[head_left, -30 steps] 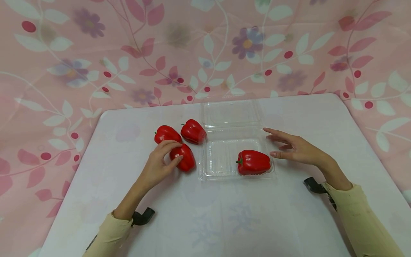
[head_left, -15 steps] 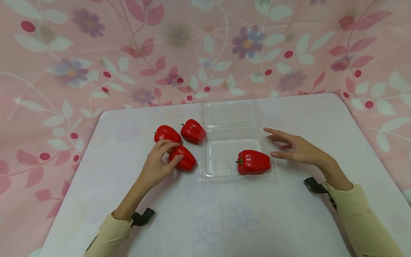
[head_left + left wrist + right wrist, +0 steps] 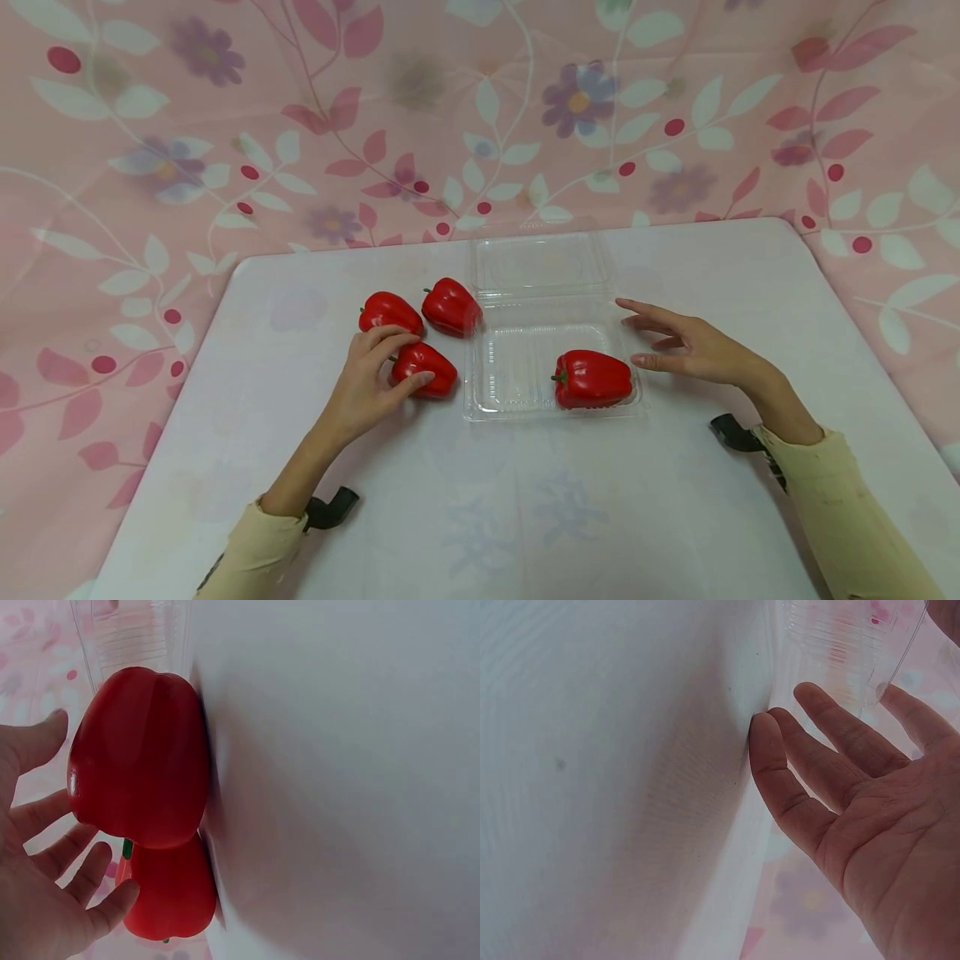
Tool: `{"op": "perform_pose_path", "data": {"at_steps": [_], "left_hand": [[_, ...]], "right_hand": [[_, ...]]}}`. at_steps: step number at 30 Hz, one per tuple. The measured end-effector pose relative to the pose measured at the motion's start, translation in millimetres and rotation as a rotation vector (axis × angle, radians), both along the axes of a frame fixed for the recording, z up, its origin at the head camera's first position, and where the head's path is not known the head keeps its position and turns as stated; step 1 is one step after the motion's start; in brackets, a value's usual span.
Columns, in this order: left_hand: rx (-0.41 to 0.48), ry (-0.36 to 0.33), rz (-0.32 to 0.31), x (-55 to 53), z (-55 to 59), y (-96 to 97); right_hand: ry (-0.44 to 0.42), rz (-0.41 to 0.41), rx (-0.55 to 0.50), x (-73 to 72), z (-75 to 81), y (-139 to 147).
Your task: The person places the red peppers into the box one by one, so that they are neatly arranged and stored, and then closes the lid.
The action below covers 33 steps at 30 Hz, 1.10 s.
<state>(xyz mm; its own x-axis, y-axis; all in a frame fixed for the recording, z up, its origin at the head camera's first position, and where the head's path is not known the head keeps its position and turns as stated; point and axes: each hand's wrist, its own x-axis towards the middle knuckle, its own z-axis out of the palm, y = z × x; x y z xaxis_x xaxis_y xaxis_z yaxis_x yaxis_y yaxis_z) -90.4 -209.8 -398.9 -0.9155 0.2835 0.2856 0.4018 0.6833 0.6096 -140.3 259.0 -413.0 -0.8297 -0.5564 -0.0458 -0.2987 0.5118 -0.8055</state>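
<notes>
My left hand (image 3: 365, 381) is at a red bell pepper (image 3: 427, 372) lying on its side left of the clear plastic clamshell box (image 3: 480, 392). Its fingers are loosely spread over the stem end. In the left wrist view a gap shows between the thumb and this pepper (image 3: 139, 757). Two more red bell peppers lie just behind, one on the left (image 3: 391, 312) and one at the box's edge (image 3: 450, 307). Another bell pepper (image 3: 594, 379) lies inside the box at its right. My right hand (image 3: 690, 348), fingers relaxed and holding nothing, is beside the box's right edge.
The box's lid (image 3: 540, 262) is folded back toward the far table edge. A white cloth covers the table (image 3: 525, 508), and a pink floral cloth (image 3: 480, 125) hangs behind it. Black wrist devices (image 3: 332, 508) sit below both hands.
The pepper at my left hand has turned in place, its stem end swinging left and its blunt end now toward the box. The left hand shifted barely; the right hand stayed still.
</notes>
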Motion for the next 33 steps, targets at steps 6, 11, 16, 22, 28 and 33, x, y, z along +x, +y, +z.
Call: {"op": "perform_pose_path", "data": {"at_steps": [6,11,16,22,28,33], "left_hand": [[-0.049,-0.043,-0.062,1.5,0.5,-2.7],[-0.062,-0.109,-0.104,3.8,2.1,-4.9],[-0.056,-0.141,-0.133,4.0,2.5,-6.7],[-0.039,-0.157,-0.138,4.0,1.8,-7.3],[-0.032,-0.152,-0.128,4.2,1.3,-7.1],[-0.036,-0.141,-0.112,4.3,2.1,-6.5]], "right_hand": [[-0.006,-0.001,-0.004,0.3,0.1,0.7],[-0.007,-0.002,-0.009,0.6,-0.5,0.9],[-0.005,-0.001,-0.009,0.5,-0.6,0.5],[-0.001,-0.002,-0.009,-0.4,-1.1,1.1],[0.000,-0.003,-0.005,0.2,-0.9,0.7],[0.001,-0.003,-0.007,-0.4,-1.0,1.0]]}}
